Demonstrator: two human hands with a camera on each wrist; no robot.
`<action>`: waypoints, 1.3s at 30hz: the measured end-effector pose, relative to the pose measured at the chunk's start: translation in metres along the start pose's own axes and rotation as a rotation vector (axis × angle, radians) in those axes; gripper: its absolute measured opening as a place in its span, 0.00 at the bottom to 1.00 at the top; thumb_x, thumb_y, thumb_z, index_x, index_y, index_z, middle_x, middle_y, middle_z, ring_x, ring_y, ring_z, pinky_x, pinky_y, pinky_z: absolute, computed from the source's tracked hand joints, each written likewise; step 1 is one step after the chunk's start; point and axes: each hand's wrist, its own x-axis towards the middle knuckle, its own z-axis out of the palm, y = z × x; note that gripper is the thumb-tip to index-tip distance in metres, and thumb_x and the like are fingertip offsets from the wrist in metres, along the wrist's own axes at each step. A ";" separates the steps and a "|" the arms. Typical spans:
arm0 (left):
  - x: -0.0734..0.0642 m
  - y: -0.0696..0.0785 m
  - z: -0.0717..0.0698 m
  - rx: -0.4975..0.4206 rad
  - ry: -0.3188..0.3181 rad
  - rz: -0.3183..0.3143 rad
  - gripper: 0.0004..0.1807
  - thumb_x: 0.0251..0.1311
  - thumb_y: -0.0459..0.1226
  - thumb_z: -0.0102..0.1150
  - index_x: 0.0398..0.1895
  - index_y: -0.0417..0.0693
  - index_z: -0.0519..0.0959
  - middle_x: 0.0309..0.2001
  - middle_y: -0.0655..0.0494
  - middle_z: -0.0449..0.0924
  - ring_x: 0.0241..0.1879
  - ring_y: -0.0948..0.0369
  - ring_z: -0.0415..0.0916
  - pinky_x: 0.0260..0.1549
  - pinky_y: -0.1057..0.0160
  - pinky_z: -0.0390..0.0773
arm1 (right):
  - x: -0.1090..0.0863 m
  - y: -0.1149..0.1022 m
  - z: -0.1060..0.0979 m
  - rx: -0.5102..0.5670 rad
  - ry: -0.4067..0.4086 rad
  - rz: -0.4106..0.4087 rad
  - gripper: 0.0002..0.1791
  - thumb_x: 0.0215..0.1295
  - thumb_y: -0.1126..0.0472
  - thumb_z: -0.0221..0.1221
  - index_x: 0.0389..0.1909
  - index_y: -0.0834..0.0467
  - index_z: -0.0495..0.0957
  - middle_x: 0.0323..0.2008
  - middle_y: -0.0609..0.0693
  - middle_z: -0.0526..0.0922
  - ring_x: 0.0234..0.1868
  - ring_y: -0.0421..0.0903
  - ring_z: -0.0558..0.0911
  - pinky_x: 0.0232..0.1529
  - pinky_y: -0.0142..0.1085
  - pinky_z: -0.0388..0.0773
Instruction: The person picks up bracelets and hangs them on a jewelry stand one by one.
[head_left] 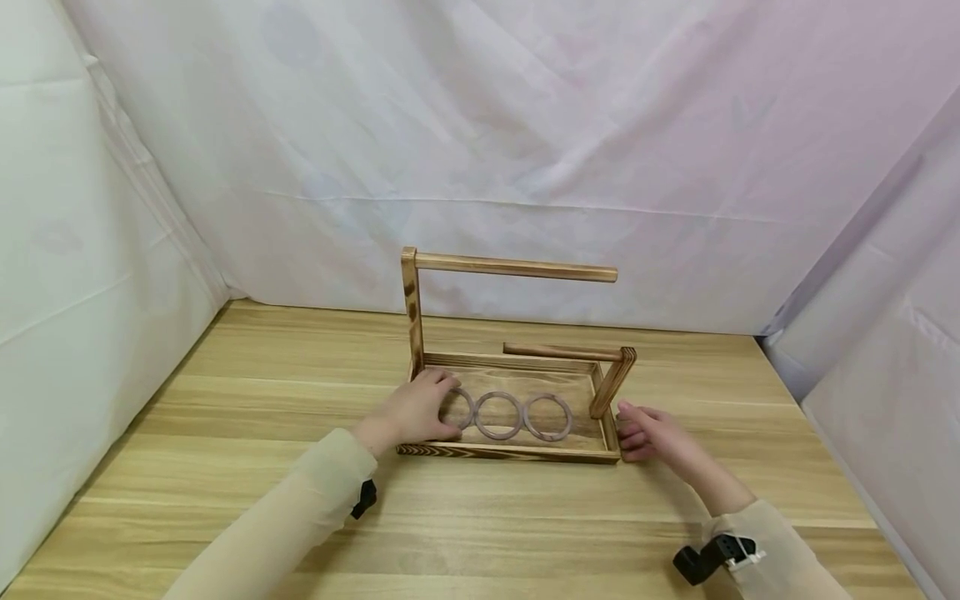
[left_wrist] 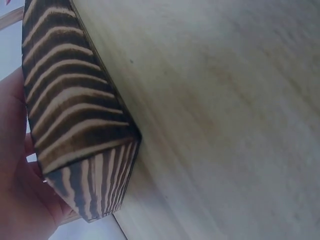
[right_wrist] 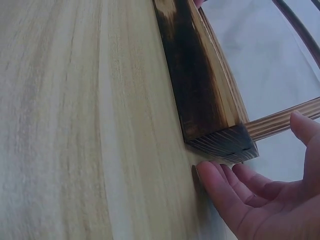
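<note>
Three mauve-grey marbled bangles lie in a row in a wooden tray (head_left: 517, 453): a left bangle (head_left: 470, 407), a middle bangle (head_left: 498, 437) and a right bangle (head_left: 549, 437). My left hand (head_left: 416, 408) reaches over the tray's left end, thumb and fingers spread about the left bangle and partly covering it; whether they press on it is hidden. In the left wrist view, the tray's striped corner (left_wrist: 80, 100) blocks most of the fingers. Beside the tray's right end is my right hand (head_left: 654, 437), loosely curled and holding nothing. Its fingertips (right_wrist: 210, 172) are close to the tray's corner.
Wooden posts rise from both tray ends: a tall left post (head_left: 412, 308) with a long upper bar (head_left: 517, 267), and a short right post (head_left: 615, 382) with a lower bar (head_left: 562, 352). Pale cloth (head_left: 525, 125) hangs behind the wood-grain table (head_left: 480, 525).
</note>
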 end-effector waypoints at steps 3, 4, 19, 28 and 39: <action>0.000 0.001 0.001 0.012 0.005 -0.002 0.39 0.46 0.55 0.68 0.61 0.47 0.69 0.63 0.48 0.67 0.64 0.49 0.62 0.55 0.47 0.73 | 0.000 0.001 0.002 -0.006 -0.002 0.001 0.38 0.71 0.46 0.44 0.62 0.78 0.55 0.43 0.63 0.75 0.36 0.42 0.78 0.40 0.38 0.83; 0.000 0.001 0.001 0.016 0.006 0.000 0.39 0.46 0.55 0.68 0.61 0.48 0.70 0.62 0.48 0.67 0.64 0.50 0.62 0.55 0.48 0.73 | 0.000 0.001 0.002 -0.007 -0.002 0.001 0.38 0.71 0.46 0.44 0.62 0.78 0.56 0.43 0.63 0.75 0.36 0.42 0.78 0.40 0.38 0.83; 0.001 0.003 0.004 0.034 -0.002 -0.003 0.37 0.47 0.52 0.68 0.60 0.47 0.71 0.64 0.46 0.66 0.66 0.49 0.61 0.56 0.49 0.73 | 0.004 0.008 0.005 0.003 -0.055 -0.047 0.26 0.70 0.60 0.49 0.57 0.79 0.61 0.35 0.52 0.77 0.34 0.40 0.78 0.36 0.35 0.83; 0.003 0.003 0.005 0.033 -0.013 0.025 0.35 0.49 0.51 0.67 0.59 0.45 0.72 0.63 0.46 0.67 0.66 0.49 0.60 0.58 0.50 0.71 | 0.006 0.009 0.004 0.021 -0.078 -0.059 0.25 0.69 0.62 0.48 0.57 0.79 0.60 0.34 0.50 0.76 0.34 0.40 0.77 0.35 0.33 0.82; 0.009 0.005 0.001 0.024 -0.019 0.025 0.34 0.48 0.48 0.66 0.61 0.49 0.70 0.55 0.44 0.68 0.57 0.47 0.65 0.49 0.51 0.76 | 0.008 0.010 0.003 0.035 -0.095 -0.068 0.25 0.69 0.62 0.48 0.57 0.79 0.59 0.34 0.50 0.76 0.33 0.39 0.78 0.35 0.34 0.83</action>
